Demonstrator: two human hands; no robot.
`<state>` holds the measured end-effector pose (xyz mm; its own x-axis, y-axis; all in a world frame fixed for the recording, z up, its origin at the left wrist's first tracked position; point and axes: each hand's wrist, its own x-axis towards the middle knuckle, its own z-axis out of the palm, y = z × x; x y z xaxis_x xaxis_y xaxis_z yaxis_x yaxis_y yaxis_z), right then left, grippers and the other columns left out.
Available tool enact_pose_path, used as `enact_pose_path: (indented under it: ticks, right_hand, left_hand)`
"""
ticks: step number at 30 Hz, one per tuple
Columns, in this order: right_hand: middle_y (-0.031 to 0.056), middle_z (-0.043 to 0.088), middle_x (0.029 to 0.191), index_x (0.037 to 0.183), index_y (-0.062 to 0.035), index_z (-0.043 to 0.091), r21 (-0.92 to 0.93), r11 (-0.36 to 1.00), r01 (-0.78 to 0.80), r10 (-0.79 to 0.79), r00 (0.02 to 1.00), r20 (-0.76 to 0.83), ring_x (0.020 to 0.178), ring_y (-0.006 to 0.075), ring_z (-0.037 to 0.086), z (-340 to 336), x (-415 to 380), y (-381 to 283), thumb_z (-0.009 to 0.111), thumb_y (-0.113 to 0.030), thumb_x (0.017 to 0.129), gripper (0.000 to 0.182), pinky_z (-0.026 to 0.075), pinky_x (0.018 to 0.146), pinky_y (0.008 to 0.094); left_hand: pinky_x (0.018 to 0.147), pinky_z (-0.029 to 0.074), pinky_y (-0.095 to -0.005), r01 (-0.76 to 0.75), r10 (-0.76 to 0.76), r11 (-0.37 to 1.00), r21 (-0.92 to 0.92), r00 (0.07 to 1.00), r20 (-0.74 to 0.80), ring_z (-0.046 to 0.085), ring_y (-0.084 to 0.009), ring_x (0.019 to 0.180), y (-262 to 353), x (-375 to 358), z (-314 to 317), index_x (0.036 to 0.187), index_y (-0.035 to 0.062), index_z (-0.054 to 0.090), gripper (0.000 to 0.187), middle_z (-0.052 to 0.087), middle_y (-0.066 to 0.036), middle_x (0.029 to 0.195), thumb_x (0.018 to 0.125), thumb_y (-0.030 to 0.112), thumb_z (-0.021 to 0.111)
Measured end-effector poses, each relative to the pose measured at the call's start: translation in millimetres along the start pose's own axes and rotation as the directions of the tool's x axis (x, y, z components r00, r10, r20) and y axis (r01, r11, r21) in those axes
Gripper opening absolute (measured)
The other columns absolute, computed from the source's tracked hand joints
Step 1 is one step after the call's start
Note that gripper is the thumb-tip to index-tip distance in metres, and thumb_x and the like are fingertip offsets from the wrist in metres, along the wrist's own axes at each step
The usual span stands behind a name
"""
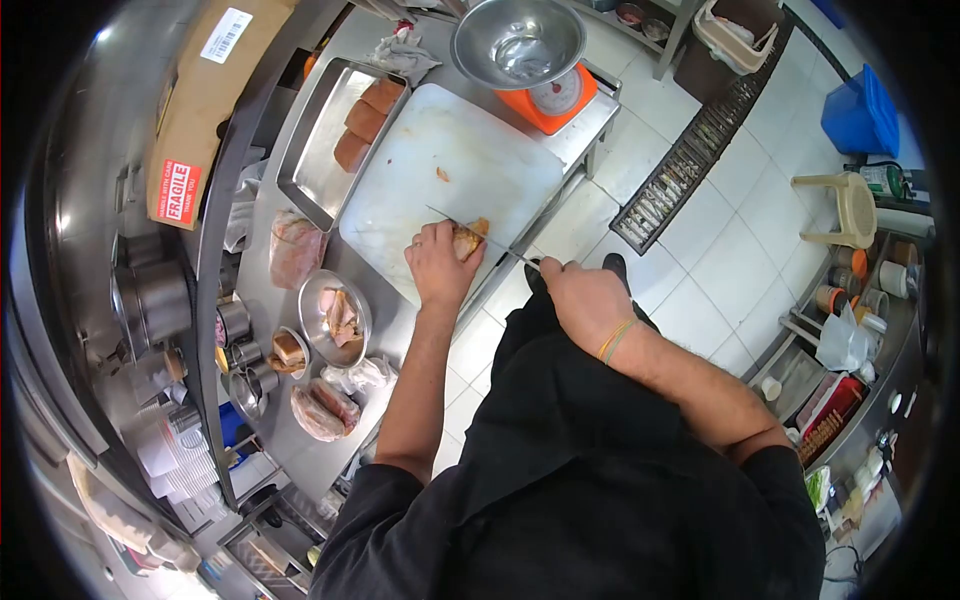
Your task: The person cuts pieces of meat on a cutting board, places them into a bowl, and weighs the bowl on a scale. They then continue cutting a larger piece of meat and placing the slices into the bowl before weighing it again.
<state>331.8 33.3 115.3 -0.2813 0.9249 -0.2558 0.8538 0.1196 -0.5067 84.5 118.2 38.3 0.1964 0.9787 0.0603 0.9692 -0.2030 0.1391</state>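
Note:
A large white cutting board [400, 150] lies on the steel table. Near its front edge, my left hand [440, 262] is closed on a small browned piece of meat [470, 238], its fingers bent over the near side. My right hand [583, 298] grips the handle of a knife [512, 252]. The blade lies across the piece, just beyond my left fingertips, with its tip pointing to the far left. A small brown scrap [442, 174] sits farther up the board.
Left of the board is a steel tray [310, 150] with several brown blocks. A bowl of meat pieces [308, 310] and packed meat [297, 255] are on the table's left side. An orange scale [550, 105] carries a big steel bowl [518, 40] at the back. A shelf edge [215, 230] rises at left.

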Motion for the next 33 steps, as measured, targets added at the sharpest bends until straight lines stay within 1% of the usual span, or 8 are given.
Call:
enact_pose_path:
  ticks: [5, 10, 13, 19, 25, 28, 31, 33]
  right_hand:
    - [0.019, 0.072, 0.086, 0.109, -0.0009, 0.057, 0.011, 0.999, -0.031, 0.03, 0.998, 0.054, 0.077, 0.0345, 0.076, -1, -3, -2, 0.057, -0.009, 0.096, 0.015, 0.061, 0.065, 0.0436]
    - [0.018, 0.072, 0.085, 0.109, -0.0002, 0.056, 0.007, 1.0, -0.029, 0.028, 0.997, 0.067, 0.075, 0.0341, 0.076, 9, 5, -2, 0.056, -0.009, 0.097, 0.015, 0.061, 0.064, 0.0431]
    - [0.0183, 0.07, 0.083, 0.107, -0.003, 0.054, 0.05, 0.998, -0.023, 0.022, 1.0, 0.019, 0.073, 0.0379, 0.074, 15, 14, -3, 0.056, -0.007, 0.095, 0.013, 0.058, 0.063, 0.0486]
    - [0.0175, 0.073, 0.087, 0.11, -0.0012, 0.055, 0.061, 0.998, -0.002, -0.001, 0.999, 0.053, 0.079, 0.0358, 0.075, 20, 40, -8, 0.056, -0.008, 0.096, 0.015, 0.061, 0.069, 0.0462]
    - [0.0171, 0.075, 0.09, 0.109, -0.0013, 0.055, 0.061, 0.998, 0.003, -0.009, 0.995, 0.099, 0.085, 0.0364, 0.076, 32, 81, -13, 0.057, -0.007, 0.095, 0.015, 0.061, 0.072, 0.0464]
    - [0.0173, 0.075, 0.089, 0.11, -0.0011, 0.056, 0.051, 0.999, -0.004, -0.001, 0.995, 0.098, 0.084, 0.0358, 0.076, 23, 76, -14, 0.058, -0.007, 0.095, 0.016, 0.061, 0.072, 0.0463]
    - [0.0194, 0.073, 0.087, 0.108, -0.0028, 0.052, 0.083, 0.995, -0.063, 0.054, 0.993, 0.109, 0.081, 0.0395, 0.075, 20, 53, -13, 0.057, -0.007, 0.095, 0.014, 0.06, 0.071, 0.0488]
    - [0.0201, 0.073, 0.088, 0.107, -0.0031, 0.053, 0.05, 0.996, -0.069, 0.061, 0.989, 0.135, 0.081, 0.0394, 0.075, 9, 39, -11, 0.055, -0.007, 0.096, 0.013, 0.06, 0.071, 0.0489]
  left_hand:
    - [0.092, 0.044, -0.0488, 0.056, -0.056, 0.998, -0.02, 0.998, -0.023, 0.062, -0.0338, 0.107, 0, 1, 6, 0.113, 0.0098, 0.067, 0.052, 0.066, -0.011, 0.113, 0.073, 0.035, 0.089]
    - [0.092, 0.043, -0.049, 0.04, -0.04, 0.999, -0.01, 0.999, -0.015, 0.061, -0.0335, 0.109, -1, 1, 9, 0.115, 0.0108, 0.067, 0.05, 0.064, -0.011, 0.114, 0.074, 0.034, 0.086]
    - [0.093, 0.041, -0.049, 0.024, -0.025, 1.0, -0.004, 1.0, -0.013, 0.06, -0.0328, 0.11, -3, 0, 12, 0.115, 0.0109, 0.068, 0.05, 0.064, -0.011, 0.114, 0.074, 0.033, 0.086]
    - [0.093, 0.04, -0.0493, 0.015, -0.015, 1.0, -0.007, 1.0, 0.001, 0.06, -0.0319, 0.109, -4, 0, 13, 0.113, 0.011, 0.069, 0.048, 0.063, -0.01, 0.113, 0.075, 0.034, 0.087]
    - [0.092, 0.041, -0.049, 0.027, -0.027, 0.999, -0.03, 0.999, -0.019, 0.06, -0.0319, 0.108, -4, 2, 14, 0.113, 0.0124, 0.069, 0.047, 0.063, -0.009, 0.112, 0.076, 0.035, 0.087]
    - [0.092, 0.041, -0.049, 0.034, -0.035, 0.999, -0.029, 0.999, -0.017, 0.06, -0.0319, 0.108, -2, 3, 13, 0.115, 0.0129, 0.07, 0.048, 0.063, -0.009, 0.112, 0.076, 0.036, 0.087]
    - [0.092, 0.041, -0.049, 0.033, -0.034, 0.999, -0.038, 0.999, -0.024, 0.061, -0.0318, 0.108, -4, 4, 13, 0.116, 0.0136, 0.07, 0.048, 0.063, -0.009, 0.112, 0.077, 0.036, 0.087]
    - [0.092, 0.041, -0.0489, 0.029, -0.03, 0.998, -0.047, 0.999, -0.028, 0.061, -0.0316, 0.108, -3, 3, 16, 0.117, 0.014, 0.07, 0.048, 0.063, -0.009, 0.112, 0.077, 0.035, 0.087]
